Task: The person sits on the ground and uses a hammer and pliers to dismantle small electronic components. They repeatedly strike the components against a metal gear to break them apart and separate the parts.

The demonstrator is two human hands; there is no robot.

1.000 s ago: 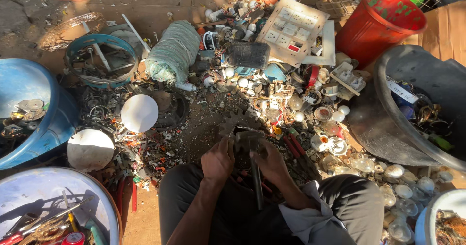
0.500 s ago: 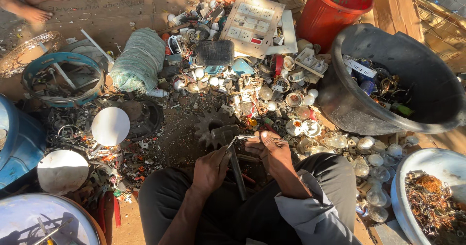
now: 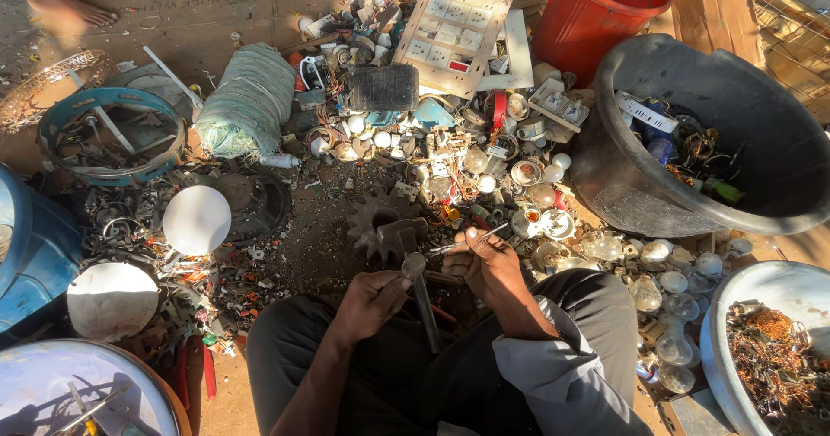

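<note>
While I look down over the knees, my left hand [image 3: 370, 302] is curled around a small round metal piece [image 3: 413, 265] at about 6 o'clock, touching the hammer [image 3: 408, 246] whose handle runs down between the legs. My right hand [image 3: 486, 261] pinches a thin metal rod [image 3: 471, 239]; a rusty gear [image 3: 373, 216] lies just beyond at 12 o'clock, the black tub [image 3: 622, 185] at 2 o'clock

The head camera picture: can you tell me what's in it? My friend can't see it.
A seated person's left hand holds a small metal piece beside a hammer, while the right hand pinches a thin tool over a heap of old bulbs and scrap on the ground. A black tub, a red bucket and a white round lamp cover lie around them.
</note>
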